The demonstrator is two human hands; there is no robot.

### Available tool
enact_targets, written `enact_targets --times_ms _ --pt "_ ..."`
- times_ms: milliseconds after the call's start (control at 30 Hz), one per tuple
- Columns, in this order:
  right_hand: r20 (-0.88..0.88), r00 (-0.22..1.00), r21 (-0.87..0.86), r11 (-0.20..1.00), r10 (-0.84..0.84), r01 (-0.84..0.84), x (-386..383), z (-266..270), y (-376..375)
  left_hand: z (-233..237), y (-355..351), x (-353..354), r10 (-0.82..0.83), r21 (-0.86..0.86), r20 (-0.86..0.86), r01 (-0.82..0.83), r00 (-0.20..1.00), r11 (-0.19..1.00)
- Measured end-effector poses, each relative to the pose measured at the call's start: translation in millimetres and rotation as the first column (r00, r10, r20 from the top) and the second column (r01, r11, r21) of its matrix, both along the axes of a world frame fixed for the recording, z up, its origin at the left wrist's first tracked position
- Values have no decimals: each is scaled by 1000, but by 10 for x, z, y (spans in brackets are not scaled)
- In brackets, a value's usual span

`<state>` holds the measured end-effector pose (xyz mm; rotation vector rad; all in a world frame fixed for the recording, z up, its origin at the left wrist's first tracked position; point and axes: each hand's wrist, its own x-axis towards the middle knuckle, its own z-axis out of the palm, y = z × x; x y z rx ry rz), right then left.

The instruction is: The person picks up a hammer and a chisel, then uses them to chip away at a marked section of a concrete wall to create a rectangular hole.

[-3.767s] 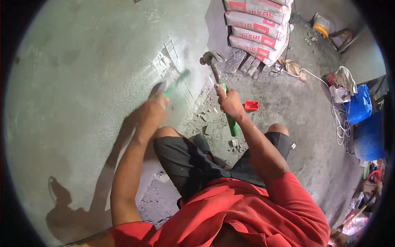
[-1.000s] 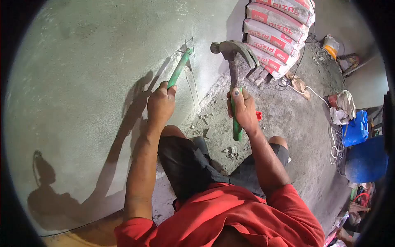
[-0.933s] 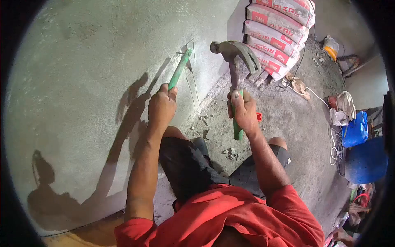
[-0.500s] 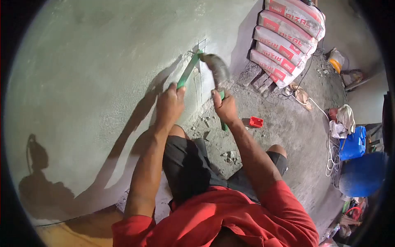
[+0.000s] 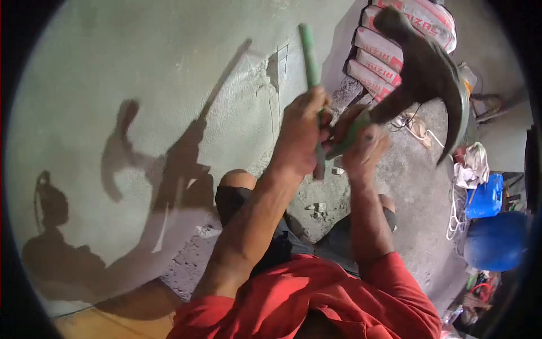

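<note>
My left hand is wrapped around a green chisel, whose upper end points up past the fist and whose bare metal end shows below it. In my right hand is a claw hammer with a green handle, its dark head raised to the right and close to the camera. Both fists are close together, in front of the wall. A chipped notch with drawn lines beside it marks the plaster, to the left of the chisel and apart from it.
Stacked cement bags stand beyond the hammer. Small rubble lies on the floor between my knees. At the right are a blue jug, a blue drum and a white cord. A yellowish board is at lower left.
The chisel has come off the notch, and my left hand has moved right. My right hand has brought the hammer up and right, nearer the camera. The red box on the floor is now hidden.
</note>
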<state>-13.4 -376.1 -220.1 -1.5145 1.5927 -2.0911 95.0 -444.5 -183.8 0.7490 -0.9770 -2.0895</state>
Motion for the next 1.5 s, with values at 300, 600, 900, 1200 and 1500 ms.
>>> enact_targets --times_ms 300,600,900,1200,1500 --pt "146 975 122 975 169 -187 -446 -218 316 -1172 -481 369 378 -558 437 -84 816 826" --pt "122 970 214 948 213 -235 -173 -463 363 -1500 -553 422 690 -827 363 -124 627 548" --pt "-276 956 79 994 97 -78 -233 -658 223 -1655 -651 321 699 -809 314 -203 643 551" --pt "-499 860 461 874 110 156 -380 -943 -576 -1633 -710 342 610 -682 272 -298 744 668" --pt "-228 960 544 839 165 -15 -303 -787 -111 -1651 -724 275 690 -799 322 -205 648 566"
